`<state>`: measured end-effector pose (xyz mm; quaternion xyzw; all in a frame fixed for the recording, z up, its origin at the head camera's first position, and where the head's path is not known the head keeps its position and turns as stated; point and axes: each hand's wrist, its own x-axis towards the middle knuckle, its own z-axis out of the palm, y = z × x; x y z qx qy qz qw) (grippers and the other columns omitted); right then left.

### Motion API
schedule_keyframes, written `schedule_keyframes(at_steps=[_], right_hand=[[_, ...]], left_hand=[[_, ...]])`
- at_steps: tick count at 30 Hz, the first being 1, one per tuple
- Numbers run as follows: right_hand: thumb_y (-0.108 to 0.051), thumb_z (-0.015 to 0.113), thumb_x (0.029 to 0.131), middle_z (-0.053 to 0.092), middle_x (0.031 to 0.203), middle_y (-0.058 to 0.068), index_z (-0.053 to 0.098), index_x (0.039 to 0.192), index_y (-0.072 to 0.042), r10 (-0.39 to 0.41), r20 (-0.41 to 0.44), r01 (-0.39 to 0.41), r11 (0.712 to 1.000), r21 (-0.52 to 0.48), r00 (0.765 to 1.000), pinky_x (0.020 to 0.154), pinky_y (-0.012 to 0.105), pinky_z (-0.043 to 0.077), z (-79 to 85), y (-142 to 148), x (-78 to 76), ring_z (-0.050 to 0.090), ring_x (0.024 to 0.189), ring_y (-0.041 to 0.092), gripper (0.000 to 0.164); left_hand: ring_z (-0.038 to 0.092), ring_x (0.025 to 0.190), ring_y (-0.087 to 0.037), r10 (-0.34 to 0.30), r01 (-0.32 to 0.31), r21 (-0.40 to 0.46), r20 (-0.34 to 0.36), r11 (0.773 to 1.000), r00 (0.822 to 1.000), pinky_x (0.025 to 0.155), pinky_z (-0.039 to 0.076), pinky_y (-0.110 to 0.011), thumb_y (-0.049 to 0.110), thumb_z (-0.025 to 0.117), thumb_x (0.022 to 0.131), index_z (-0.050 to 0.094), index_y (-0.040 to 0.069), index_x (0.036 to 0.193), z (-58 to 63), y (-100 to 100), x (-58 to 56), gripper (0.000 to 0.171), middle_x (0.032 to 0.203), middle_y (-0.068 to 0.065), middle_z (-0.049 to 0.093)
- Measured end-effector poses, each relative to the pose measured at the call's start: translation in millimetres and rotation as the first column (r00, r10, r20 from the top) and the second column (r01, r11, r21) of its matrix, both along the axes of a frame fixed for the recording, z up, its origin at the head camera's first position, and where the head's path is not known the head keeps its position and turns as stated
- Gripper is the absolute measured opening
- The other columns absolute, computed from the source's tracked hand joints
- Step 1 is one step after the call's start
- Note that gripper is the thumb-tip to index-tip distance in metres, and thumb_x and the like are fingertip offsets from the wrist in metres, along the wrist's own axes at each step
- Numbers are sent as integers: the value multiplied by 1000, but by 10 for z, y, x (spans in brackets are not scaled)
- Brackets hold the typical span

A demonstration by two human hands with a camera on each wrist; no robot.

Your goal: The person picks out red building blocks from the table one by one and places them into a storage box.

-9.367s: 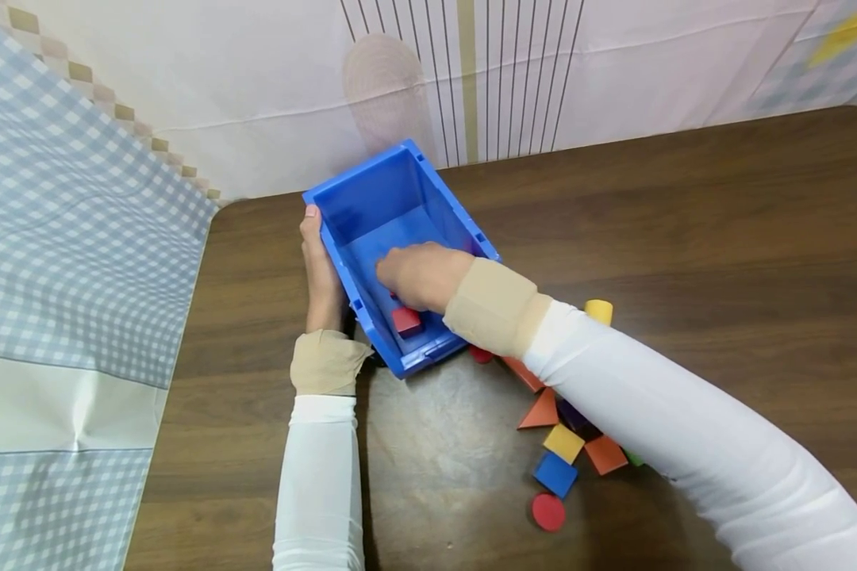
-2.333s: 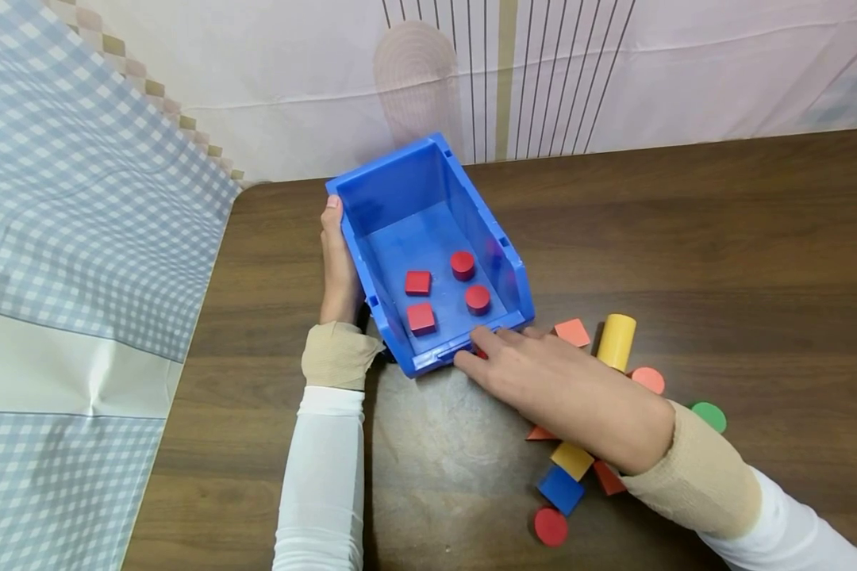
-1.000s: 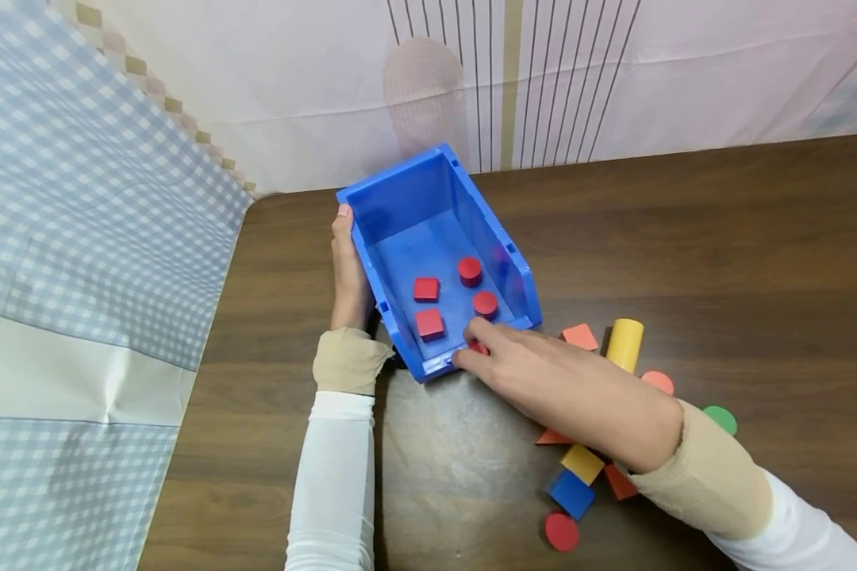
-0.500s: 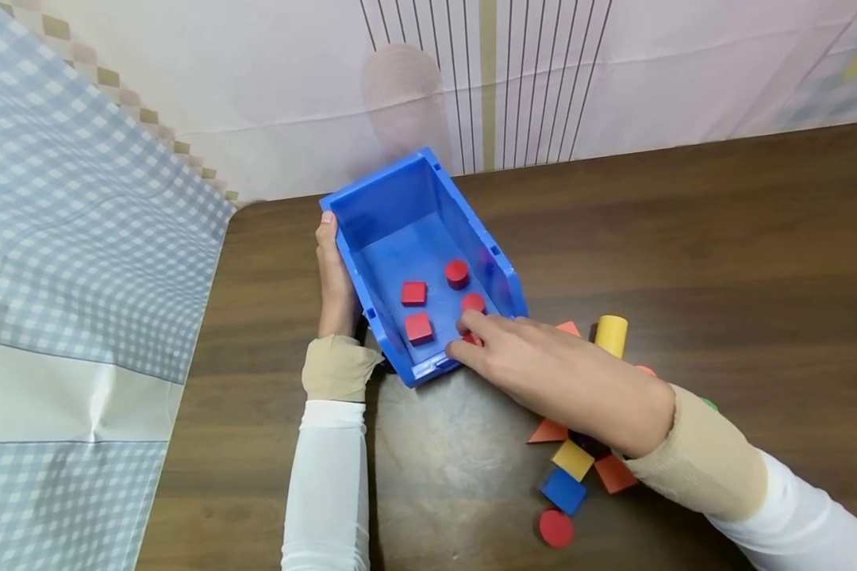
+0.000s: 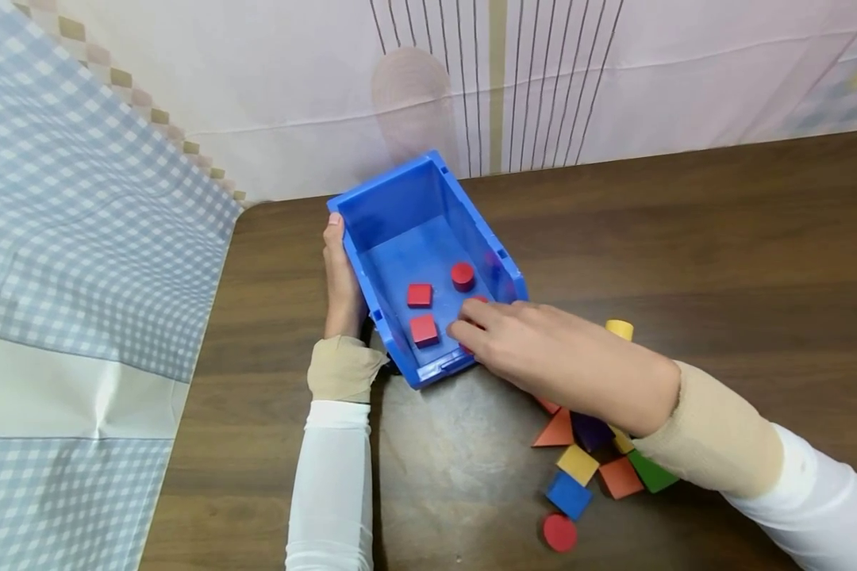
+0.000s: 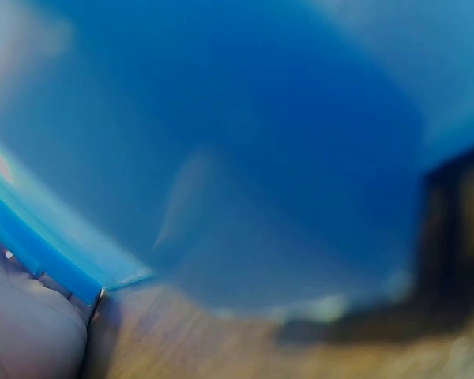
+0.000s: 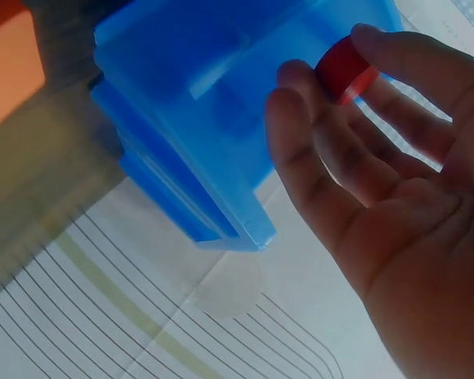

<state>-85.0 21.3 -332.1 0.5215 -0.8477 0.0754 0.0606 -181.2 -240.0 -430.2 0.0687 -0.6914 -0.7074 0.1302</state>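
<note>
Right fingers point(image 7: 296, 142) curled, red disc point(image 7: 346, 71) pinched at their tips over blue bin point(image 5: 393, 204)

Blue bin point(image 5: 403, 242) here, red blocks point(image 5: 424, 331) and discs point(image 5: 463, 277) inside! Right of it, orange triangle point(image 5: 555, 430), yellow block point(image 5: 578, 465), blue block point(image 5: 569, 496), all on brown tabletop point(image 5: 714, 262); left, blue-and-white checked cloth point(image 5: 78, 214); behind, white backdrop point(image 5: 314, 87) with dark stripes!
</note>
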Motion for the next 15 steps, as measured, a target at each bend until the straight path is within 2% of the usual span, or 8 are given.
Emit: schedule_keyframes(at_steps=[6,15], right_hand=[[-6,60,93,50,101,4,53,112,-10,14,42,-15,999,36,999,60,27,48,129,4,-18,51,78,16,20],[4,57,89,38,86,0,51,100,-10,56,-3,-56,998,4,998,52,23,36,174,3,-119,40,67,14,19]], left_hand=[[53,117,-24,15,-14,7,-7,1000,1000,98,38,-48,67,33,94,60,22,128,-2,18,-6,62,129,-2,58],[53,118,-23,8,-8,4,-12,1000,1000,99,38,-48,64,32,95,60,21,128,-2,16,2,61,129,-2,59]])
